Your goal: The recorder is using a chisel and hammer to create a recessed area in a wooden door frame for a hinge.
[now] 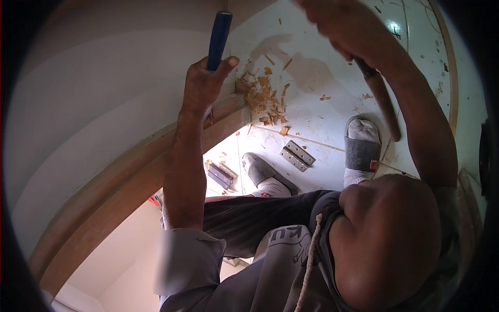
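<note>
My left hand (pixel 204 86) is closed round a chisel with a blue handle (pixel 220 39), thumb up along its side. The handle stands up out of my fist, while the blade is hidden behind the hand and wrist, near the brown wooden door frame (pixel 226 122). My right hand (pixel 340 26) is raised at the top of the view, slightly blurred and closed on a hammer. Its brown wooden handle (pixel 383 106) points back down past my foot; the head is out of sight. Wood shavings (pixel 265 99) lie heaped beside the frame, close to my left hand.
A metal butt hinge (pixel 297 155) lies on the white tiled floor (pixel 322 125) between my slippered feet (pixel 362 143). More hinge pieces (pixel 221 176) rest by the frame, beyond my left forearm. A pale wall (pixel 104 99) rises on the left. Scattered chips dot the tiles.
</note>
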Tool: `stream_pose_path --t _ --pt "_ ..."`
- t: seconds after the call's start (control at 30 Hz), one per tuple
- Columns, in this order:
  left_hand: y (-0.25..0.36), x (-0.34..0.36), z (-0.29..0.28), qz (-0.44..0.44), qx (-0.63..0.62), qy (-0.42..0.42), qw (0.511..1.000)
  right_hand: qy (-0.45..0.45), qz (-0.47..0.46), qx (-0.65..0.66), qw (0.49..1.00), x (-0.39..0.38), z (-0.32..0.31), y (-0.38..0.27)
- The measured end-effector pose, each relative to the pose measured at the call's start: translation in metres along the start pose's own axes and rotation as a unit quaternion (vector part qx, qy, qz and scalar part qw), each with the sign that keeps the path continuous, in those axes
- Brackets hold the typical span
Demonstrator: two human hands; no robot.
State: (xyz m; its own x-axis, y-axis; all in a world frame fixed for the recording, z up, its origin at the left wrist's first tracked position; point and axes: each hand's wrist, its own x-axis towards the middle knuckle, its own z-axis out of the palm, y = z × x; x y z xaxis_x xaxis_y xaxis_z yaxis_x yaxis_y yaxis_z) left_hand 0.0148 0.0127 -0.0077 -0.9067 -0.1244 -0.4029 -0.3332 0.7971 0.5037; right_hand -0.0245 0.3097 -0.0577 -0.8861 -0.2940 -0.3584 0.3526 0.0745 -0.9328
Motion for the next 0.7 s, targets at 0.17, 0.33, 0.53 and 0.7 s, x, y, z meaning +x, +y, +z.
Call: stream_pose_path --t 0.17,0.33,0.53,0.7 --pt "-0.01 -0.005 0.001 -0.011 0.011 0.007 1.0 -0.001 0.012 -0.006 1.0 -0.013 0.01 -0.009" --pt "0.007 -0.004 -0.004 -0.016 -0.023 0.021 0.999 -0.003 0.026 -0.015 1.0 -0.015 -0.009 0.004" --pt "0.014 0.011 -0.008 0.006 -0.053 0.025 0.998 -0.007 0.047 -0.021 0.999 -0.021 0.005 -0.003" --pt "0.003 0.012 -0.005 -0.02 -0.044 0.003 0.999 -0.009 0.057 -0.026 0.998 -0.024 0.008 -0.007"
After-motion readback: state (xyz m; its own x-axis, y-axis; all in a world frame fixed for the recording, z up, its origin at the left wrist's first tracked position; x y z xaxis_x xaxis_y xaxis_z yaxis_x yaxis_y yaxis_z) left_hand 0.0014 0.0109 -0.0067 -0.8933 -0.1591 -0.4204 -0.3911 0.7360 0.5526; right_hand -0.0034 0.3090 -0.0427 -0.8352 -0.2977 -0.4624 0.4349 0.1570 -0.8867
